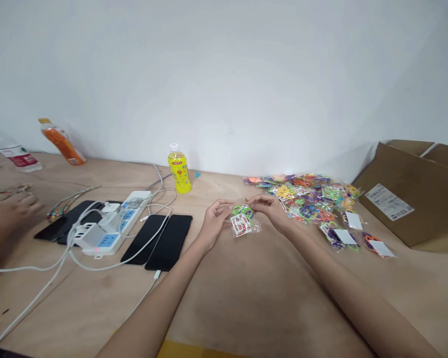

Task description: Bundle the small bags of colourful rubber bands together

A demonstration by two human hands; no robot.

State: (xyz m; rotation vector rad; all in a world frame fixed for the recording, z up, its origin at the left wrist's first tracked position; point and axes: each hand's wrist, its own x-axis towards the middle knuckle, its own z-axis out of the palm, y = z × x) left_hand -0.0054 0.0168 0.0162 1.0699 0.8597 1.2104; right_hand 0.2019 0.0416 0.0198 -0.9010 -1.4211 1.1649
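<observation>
Between my two hands is a small clear plastic bag (242, 222) holding green and purple plastic pieces and a white card with red print. My left hand (215, 221) pinches the bag's left upper edge between thumb and fingers. Its right upper edge is gripped by my right hand (271, 210), fingers closed together. To the right of my right hand lies a spread pile of similar bags (302, 196) with colourful plastic pieces. Nearer to me are a few bags with blank white cards, one of them holding orange pieces (379, 244).
A cardboard box (392, 199) stands at the right. Left of my arms are phones (168, 243), a power strip (112, 233) with white cables, and a yellow bottle (179, 171). Another person's hand (11, 209) is at the far left, near an orange bottle (61, 142) and a water bottle (18, 156).
</observation>
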